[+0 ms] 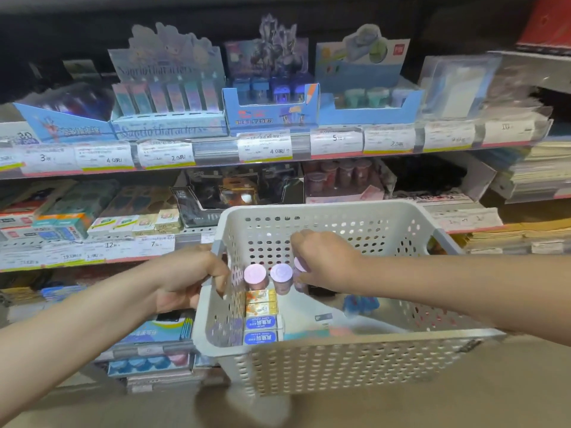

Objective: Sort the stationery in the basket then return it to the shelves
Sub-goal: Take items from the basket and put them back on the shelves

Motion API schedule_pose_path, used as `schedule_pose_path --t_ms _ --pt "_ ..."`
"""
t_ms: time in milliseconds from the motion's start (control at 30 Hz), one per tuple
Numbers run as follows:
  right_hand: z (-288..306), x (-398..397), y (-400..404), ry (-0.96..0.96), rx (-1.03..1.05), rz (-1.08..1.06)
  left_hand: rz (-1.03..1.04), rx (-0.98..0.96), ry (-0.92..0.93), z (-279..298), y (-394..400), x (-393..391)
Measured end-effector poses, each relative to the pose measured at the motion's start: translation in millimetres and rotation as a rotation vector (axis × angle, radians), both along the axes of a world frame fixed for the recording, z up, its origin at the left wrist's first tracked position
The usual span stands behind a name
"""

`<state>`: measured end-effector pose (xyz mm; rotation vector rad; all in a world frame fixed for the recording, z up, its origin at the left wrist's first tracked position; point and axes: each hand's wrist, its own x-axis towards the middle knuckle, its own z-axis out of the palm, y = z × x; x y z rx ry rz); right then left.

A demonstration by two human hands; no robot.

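Basket (340,359) — matt perforated plastic (pale grey); price tags (264,146) — paper behind glossy strips.

In the basket (340,359), three tubs (280,276) stand behind a row of boxes (261,316), before the shelves (216,156).

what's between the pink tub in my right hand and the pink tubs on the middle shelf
Only the basket's far wall stands between them. The right hand grips the pink-lidded tub low inside the basket; the shelf tubs sit beyond and above the rim, so lift first.
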<state>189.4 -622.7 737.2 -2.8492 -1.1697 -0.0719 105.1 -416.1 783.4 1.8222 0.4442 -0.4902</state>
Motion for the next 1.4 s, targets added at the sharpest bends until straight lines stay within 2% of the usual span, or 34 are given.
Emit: schedule_pose_path --t_ms 133,233,367,533,733,933,1033,1167,1400 --pt "19 6 -37 -0.007 0.022 0.036 0.047 -0.06 0.008 -9 -26 4" --pt "35 16 -68 0.089 0.085 0.021 0.082 -0.072 0.002 -16 -43 9" --pt "41 38 -102 0.409 0.35 0.036 0.1 -0.039 0.005 -24 -66 14" --pt "42 53 -123 0.602 0.672 0.048 0.128 -0.022 0.001 -34 -83 14" --pt "35 83 -123 0.465 0.845 -0.066 0.13 -0.02 0.033 -39 -94 13" --pt "29 127 -107 0.289 0.698 -0.265 0.112 -0.01 0.047 -34 -93 20" --pt "25 149 -95 0.368 0.703 -0.322 0.097 0.008 0.049 -29 -88 25" --pt "24 163 -84 0.286 0.492 -0.365 0.077 0.015 0.052 -22 -85 33" --pt "11 183 -65 0.251 0.299 -0.411 0.056 0.015 0.062 -20 -81 39"
